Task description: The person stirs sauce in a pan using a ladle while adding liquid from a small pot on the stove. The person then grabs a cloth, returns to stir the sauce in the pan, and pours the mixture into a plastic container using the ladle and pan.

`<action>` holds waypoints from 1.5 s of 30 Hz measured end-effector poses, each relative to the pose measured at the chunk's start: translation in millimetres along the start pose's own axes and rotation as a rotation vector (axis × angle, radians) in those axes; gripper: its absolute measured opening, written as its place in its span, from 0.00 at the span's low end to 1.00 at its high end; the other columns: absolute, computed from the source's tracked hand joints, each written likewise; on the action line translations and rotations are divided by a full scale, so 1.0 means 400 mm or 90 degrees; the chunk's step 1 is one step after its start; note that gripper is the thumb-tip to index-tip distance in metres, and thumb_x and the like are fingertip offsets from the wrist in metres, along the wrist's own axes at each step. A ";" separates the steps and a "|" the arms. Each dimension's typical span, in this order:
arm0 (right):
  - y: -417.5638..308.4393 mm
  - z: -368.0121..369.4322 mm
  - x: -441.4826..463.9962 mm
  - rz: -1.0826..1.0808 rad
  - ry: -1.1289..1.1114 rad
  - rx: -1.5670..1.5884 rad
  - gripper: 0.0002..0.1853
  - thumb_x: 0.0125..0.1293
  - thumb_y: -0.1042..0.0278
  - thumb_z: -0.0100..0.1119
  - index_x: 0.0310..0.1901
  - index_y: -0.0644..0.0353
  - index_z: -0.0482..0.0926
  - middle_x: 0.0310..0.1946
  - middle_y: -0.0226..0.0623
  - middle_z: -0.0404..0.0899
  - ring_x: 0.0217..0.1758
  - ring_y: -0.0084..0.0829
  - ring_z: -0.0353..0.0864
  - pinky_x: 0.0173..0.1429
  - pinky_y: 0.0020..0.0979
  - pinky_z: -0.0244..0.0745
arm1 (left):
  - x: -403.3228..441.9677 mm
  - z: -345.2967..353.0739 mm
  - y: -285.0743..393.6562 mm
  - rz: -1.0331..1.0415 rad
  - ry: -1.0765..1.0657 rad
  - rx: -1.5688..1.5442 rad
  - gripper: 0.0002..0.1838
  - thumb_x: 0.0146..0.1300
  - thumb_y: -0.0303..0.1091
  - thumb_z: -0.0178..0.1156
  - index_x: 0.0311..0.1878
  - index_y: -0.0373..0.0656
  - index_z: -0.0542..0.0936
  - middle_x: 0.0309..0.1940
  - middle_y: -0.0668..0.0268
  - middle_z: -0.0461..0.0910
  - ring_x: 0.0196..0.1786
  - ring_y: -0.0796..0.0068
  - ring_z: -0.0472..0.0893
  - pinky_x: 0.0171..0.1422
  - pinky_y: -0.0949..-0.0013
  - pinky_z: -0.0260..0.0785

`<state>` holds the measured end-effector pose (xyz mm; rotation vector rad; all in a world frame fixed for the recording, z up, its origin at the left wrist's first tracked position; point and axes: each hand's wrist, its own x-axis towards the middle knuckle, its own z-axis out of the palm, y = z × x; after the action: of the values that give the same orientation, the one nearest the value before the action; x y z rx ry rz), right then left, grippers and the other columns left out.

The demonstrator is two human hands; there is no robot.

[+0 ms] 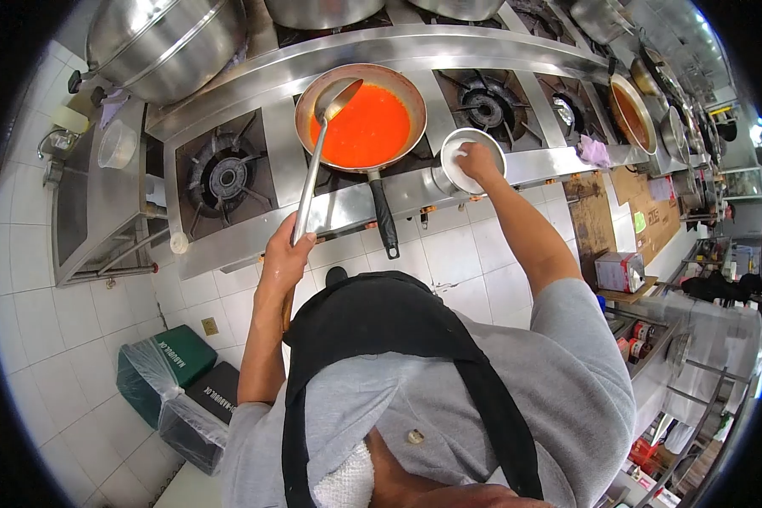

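My left hand (pixel 288 251) is closed round the long handle of a metal ladle (pixel 311 184), whose bowl rests at the left inner side of a frying pan (pixel 422 106). Bright red-orange sauce (pixel 368 129) covers the pan's bottom. The pan's black handle (pixel 384 216) points toward me, with no hand on it. My right hand (pixel 476 161) reaches into a round metal container (pixel 499 161) at the stove's front edge, right of the pan. White contents show beside the fingers; the fingertips are hidden, and I cannot make out what they hold.
Bare burners (pixel 227 173) (pixel 488 107) flank the pan. Another pan with red sauce (pixel 631 114) stands at the far right beside a pink cloth (pixel 593 151). Large pots (pixel 168 46) line the back. A clear tub (pixel 117 146) sits at the left; bins (pixel 168 360) stand on the floor.
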<state>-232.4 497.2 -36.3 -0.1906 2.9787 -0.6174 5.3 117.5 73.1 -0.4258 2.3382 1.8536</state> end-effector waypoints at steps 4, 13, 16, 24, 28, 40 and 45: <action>-0.047 -0.029 -0.025 -0.006 -0.037 -0.066 0.31 0.46 0.52 0.71 0.53 0.55 0.78 0.52 0.53 0.75 0.57 0.51 0.74 0.59 0.41 0.71 | 0.006 0.004 -0.017 0.013 0.006 0.009 0.25 0.62 0.28 0.57 0.64 0.41 0.68 0.19 0.75 0.65 0.16 0.86 0.63 0.15 0.77 0.57; -0.079 -0.030 -0.004 0.060 -0.079 -0.050 0.37 0.44 0.49 0.70 0.58 0.50 0.73 0.58 0.50 0.68 0.58 0.51 0.72 0.60 0.44 0.71 | 0.010 0.010 -0.029 0.012 0.007 0.035 0.25 0.62 0.28 0.56 0.64 0.40 0.67 0.18 0.75 0.65 0.16 0.85 0.63 0.15 0.77 0.57; -0.092 -0.032 -0.005 0.102 -0.087 -0.044 0.36 0.45 0.50 0.69 0.58 0.49 0.72 0.57 0.49 0.69 0.59 0.52 0.72 0.60 0.46 0.70 | 0.016 0.014 -0.026 0.008 0.001 0.031 0.25 0.63 0.28 0.56 0.64 0.40 0.67 0.18 0.75 0.64 0.16 0.85 0.62 0.15 0.76 0.57; -0.076 0.011 0.003 0.087 -0.033 -0.002 0.33 0.47 0.52 0.67 0.57 0.52 0.72 0.53 0.50 0.73 0.57 0.52 0.73 0.59 0.46 0.71 | 0.018 0.023 0.001 -0.025 -0.001 0.016 0.25 0.63 0.28 0.56 0.64 0.40 0.67 0.18 0.75 0.64 0.16 0.86 0.62 0.14 0.77 0.57; -0.052 0.033 0.009 0.038 0.007 0.022 0.27 0.49 0.60 0.63 0.54 0.56 0.75 0.48 0.53 0.76 0.53 0.51 0.76 0.59 0.42 0.71 | 0.006 0.019 -0.001 -0.010 0.006 0.027 0.25 0.62 0.27 0.56 0.64 0.40 0.68 0.19 0.75 0.64 0.17 0.86 0.63 0.15 0.76 0.57; -0.012 -0.045 0.028 -0.020 -0.268 -0.100 0.34 0.43 0.59 0.71 0.56 0.54 0.75 0.53 0.52 0.75 0.56 0.47 0.75 0.60 0.38 0.71 | -0.025 -0.003 -0.033 0.065 0.059 0.054 0.24 0.62 0.27 0.56 0.63 0.41 0.69 0.19 0.75 0.65 0.16 0.86 0.62 0.15 0.77 0.56; -0.043 -0.056 -0.059 0.015 -0.256 -0.230 0.42 0.40 0.57 0.71 0.63 0.51 0.69 0.60 0.58 0.65 0.61 0.55 0.70 0.62 0.41 0.70 | -0.019 0.003 -0.047 0.085 0.051 0.035 0.24 0.62 0.27 0.56 0.63 0.41 0.69 0.17 0.75 0.64 0.15 0.86 0.62 0.13 0.77 0.55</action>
<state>-209.8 493.6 -7.5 -0.2673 2.6639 -0.0207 18.1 115.8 57.3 -0.3519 2.5223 1.8561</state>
